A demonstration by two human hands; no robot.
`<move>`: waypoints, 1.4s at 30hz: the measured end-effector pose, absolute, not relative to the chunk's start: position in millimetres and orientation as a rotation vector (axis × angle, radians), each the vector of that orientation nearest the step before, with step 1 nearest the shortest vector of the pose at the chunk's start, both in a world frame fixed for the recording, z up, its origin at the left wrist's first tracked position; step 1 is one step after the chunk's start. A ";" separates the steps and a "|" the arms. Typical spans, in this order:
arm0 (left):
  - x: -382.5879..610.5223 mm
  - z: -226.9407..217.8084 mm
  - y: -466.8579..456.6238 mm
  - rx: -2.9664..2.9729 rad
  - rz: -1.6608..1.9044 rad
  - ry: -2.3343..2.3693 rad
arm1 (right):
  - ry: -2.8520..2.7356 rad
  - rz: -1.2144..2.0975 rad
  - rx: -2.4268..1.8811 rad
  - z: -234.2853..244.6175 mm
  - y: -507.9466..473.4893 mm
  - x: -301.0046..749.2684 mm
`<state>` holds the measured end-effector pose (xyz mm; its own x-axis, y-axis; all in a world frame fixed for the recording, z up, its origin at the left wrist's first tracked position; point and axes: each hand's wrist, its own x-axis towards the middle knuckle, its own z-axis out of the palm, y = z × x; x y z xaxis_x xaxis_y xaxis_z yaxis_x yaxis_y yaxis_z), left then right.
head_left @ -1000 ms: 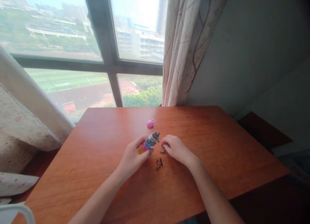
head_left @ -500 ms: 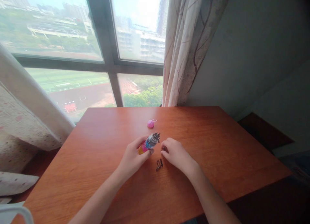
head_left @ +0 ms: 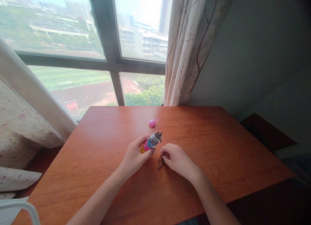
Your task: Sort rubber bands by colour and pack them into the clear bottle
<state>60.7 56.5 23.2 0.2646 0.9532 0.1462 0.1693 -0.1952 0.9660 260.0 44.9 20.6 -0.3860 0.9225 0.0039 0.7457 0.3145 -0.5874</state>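
My left hand (head_left: 136, 153) is wrapped round a small clear bottle (head_left: 148, 144) with yellow, pink and blue on it. The bottle leans to the right, and several dark looped metal pieces (head_left: 158, 136), perhaps small clasps, stick out of its mouth. Just right of it, my right hand (head_left: 173, 156) is low over the table with its fingertips pinched together at a dark metal piece (head_left: 163, 160). Whether that piece is lifted or only touched is hard to see. Beside the fingers lies another dark looped piece (head_left: 159, 164) on the wood.
A pink cap (head_left: 152, 123) with a loop lies beyond the bottle on the brown wooden table (head_left: 116, 124). Behind the table are a window (head_left: 113, 64) and a patterned curtain (head_left: 178, 56). A white curved rail (head_left: 26, 206) shows at the lower left.
My right hand has come down and closer to me, from beside the bottle's mouth to the dark pieces on the table. The left hand still holds the tilted bottle. The view has shifted slightly.
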 end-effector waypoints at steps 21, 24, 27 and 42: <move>61.4 21.1 56.5 1.594 1.058 1.011 | -2.421 0.545 -1.729 25.1 18.2 236.4; 61.3 20.9 57.2 1.594 1.050 1.010 | -2.360 0.551 -1.719 20.7 23.3 238.7; 61.0 20.8 57.3 1.590 1.056 1.008 | -2.235 0.610 -1.677 14.7 27.8 241.9; 62.1 24.4 55.0 1.680 1.004 1.037 | -1.331 1.084 -1.188 50.7 54.4 267.1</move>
<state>62.1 55.0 24.4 0.3205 0.9308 0.1758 0.2063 -0.2497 0.9461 267.1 54.4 50.7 -0.0100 0.9936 0.1127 0.0905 0.1131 -0.9894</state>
